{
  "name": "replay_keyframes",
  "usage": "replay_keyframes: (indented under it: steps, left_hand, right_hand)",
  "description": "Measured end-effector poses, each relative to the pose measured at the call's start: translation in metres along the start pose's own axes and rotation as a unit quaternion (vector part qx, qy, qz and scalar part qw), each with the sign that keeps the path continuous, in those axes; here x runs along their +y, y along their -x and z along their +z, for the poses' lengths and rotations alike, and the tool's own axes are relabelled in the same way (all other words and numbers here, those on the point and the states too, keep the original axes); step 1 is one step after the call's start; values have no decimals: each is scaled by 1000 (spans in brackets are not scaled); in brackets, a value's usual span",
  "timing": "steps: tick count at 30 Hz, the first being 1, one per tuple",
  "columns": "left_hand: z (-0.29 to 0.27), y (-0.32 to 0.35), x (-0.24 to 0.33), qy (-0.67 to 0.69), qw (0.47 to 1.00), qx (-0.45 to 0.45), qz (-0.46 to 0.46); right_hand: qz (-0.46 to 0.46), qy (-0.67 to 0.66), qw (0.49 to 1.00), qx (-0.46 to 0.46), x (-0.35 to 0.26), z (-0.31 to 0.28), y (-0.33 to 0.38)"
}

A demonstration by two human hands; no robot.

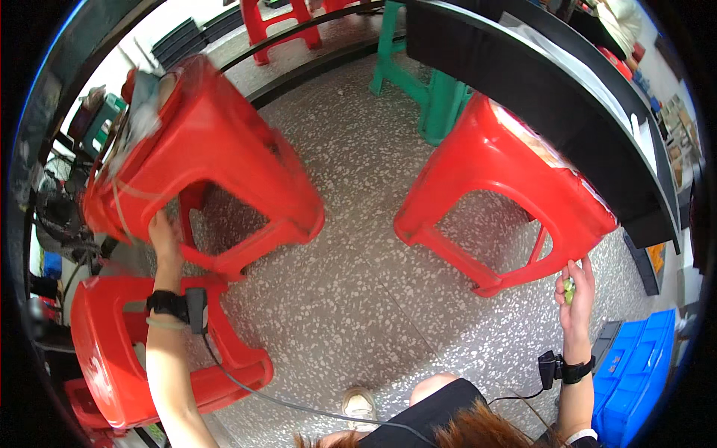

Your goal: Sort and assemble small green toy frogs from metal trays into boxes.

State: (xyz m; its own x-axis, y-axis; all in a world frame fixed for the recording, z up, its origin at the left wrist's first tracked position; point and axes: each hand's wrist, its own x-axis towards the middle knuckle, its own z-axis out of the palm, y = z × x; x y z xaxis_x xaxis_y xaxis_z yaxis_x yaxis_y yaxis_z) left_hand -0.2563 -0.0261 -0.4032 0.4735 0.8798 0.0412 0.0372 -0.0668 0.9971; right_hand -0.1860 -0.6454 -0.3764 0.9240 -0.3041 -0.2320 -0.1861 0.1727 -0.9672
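Left hand [164, 233]: fingers closed on the lower rim of a red plastic stool [202, 160], which is tilted, one side off the speckled floor [358, 284]. Right hand [575, 291]: fingers pinch a small green object [569, 290] just beside a second red stool [508, 187] standing under the dark counter [538, 89] edge. Judged: tilted stool in hand, not yet set down.

Floor [358, 313]: speckled grey terrazzo.
Landmark: right red stool [508, 194], standing on it.
Left of it: tilted red stool [216, 157].
Behind it: green stool [418, 82].
Right of it: blue crates [635, 373].
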Motion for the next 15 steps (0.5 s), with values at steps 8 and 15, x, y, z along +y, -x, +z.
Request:
replay_keyframes:
  steps: [8, 15]
  left_hand:
    - [-130, -46, -26, 21, 998, 58, -2]
    - [-203, -57, -34, 19, 998, 52, 4]
  right_hand:
    - [-11, -16, 999, 45, 6, 5, 7]
    - [7, 16, 998, -61, 19, 17, 27]
